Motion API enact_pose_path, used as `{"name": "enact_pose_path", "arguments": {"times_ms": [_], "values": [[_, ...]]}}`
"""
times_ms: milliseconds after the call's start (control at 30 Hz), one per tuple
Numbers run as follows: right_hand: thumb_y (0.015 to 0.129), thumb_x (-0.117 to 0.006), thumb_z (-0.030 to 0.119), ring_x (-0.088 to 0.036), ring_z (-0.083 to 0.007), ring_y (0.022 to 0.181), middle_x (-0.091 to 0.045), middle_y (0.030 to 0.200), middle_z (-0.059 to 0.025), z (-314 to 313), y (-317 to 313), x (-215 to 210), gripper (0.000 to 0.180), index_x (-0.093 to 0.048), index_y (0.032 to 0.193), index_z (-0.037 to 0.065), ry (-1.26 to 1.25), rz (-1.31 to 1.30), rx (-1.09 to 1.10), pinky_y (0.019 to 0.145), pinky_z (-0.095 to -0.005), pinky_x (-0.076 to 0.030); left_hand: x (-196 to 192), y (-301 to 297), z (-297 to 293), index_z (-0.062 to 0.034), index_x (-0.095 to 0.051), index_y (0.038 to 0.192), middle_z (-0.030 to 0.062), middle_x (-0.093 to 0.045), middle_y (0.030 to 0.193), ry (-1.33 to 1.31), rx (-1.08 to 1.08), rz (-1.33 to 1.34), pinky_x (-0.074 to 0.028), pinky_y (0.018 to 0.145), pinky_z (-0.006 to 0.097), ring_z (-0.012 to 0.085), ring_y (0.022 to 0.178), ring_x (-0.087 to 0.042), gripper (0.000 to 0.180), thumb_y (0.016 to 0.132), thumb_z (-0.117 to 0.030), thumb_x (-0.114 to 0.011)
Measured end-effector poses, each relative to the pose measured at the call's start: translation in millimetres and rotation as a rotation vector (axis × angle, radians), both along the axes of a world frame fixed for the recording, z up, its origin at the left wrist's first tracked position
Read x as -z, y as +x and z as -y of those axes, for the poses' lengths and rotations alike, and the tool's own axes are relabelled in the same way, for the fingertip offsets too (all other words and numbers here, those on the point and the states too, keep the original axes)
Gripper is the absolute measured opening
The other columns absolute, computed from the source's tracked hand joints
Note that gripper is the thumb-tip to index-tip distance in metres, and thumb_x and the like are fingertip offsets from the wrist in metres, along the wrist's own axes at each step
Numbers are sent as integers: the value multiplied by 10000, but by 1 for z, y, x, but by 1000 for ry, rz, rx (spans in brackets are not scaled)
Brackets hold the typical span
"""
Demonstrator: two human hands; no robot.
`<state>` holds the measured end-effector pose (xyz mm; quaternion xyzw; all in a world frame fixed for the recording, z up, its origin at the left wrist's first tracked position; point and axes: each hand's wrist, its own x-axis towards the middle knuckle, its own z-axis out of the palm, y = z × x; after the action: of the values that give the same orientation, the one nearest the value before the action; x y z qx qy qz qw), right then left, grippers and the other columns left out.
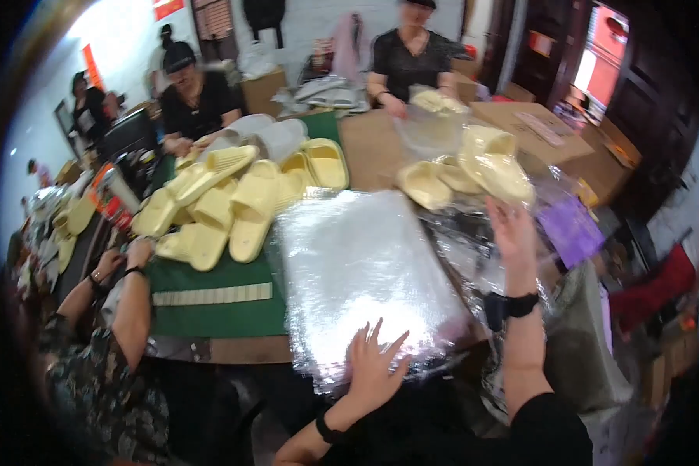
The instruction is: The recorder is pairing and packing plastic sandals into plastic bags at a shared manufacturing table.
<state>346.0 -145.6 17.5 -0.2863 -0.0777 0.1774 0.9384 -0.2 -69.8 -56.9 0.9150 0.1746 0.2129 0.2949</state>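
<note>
My left hand (377,361) lies flat with fingers spread on a stack of clear plastic bags (357,256). Out to the right, my right hand (512,233) grips the lower end of a pair of pale yellow slippers (493,159) in a shiny clear bag. The fingertips are partly hidden by the bag and a little blurred. Just left of that pair, more yellow slippers (427,185) lie on the table. A heap of loose yellow slippers (245,206) covers the green mat (210,314) left of the bag stack.
At the left, another person's hands (132,255) are beside the heap. Two people stand across the table; one handles slippers over a translucent bin (435,132). A row of pale labels (213,294) lies on the mat. A purple packet (568,229) and cardboard (532,128) are at the right.
</note>
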Motion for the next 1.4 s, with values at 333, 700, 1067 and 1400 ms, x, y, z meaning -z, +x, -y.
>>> {"name": "enact_pose_path", "arguments": {"times_ms": [333,700,1067,1400], "values": [[925,-471,68,-531,-311,1178,-521,1227,-102,15,-6,-28,292,-471,1216,52,-175,284,-75,981,-457,-449,19,-5,0,-237,-534,1334,240,-273,1465,-56,19,-55,-163,1090,543,453,1364,-202,428,918,-330,-571],[851,-507,15,-573,-265,1072,-606,1097,-94,-24,49,-125,292,-625,1114,63,-858,1277,556,898,-351,-451,22,3,-6,-205,-554,1312,255,-316,1441,-2,15,-11,-218,1079,541,456,1342,-251,433,896,-318,-592],[984,-453,222,-453,-394,1227,-367,1345,-246,43,-24,-53,427,-349,1322,-19,-158,-101,-256,1003,-481,-448,21,1,-2,-187,-598,1261,247,-342,1427,-61,46,29,-201,1083,521,445,1325,-274,418,853,-264,-648],[990,-437,205,-377,-402,1292,-318,1377,-264,37,-77,-29,504,-235,1362,-67,201,-385,-111,1102,-470,-345,20,3,-5,-167,-597,1259,275,-373,1393,-7,41,34,-227,1078,523,458,1297,-319,410,861,-259,-638]]}}
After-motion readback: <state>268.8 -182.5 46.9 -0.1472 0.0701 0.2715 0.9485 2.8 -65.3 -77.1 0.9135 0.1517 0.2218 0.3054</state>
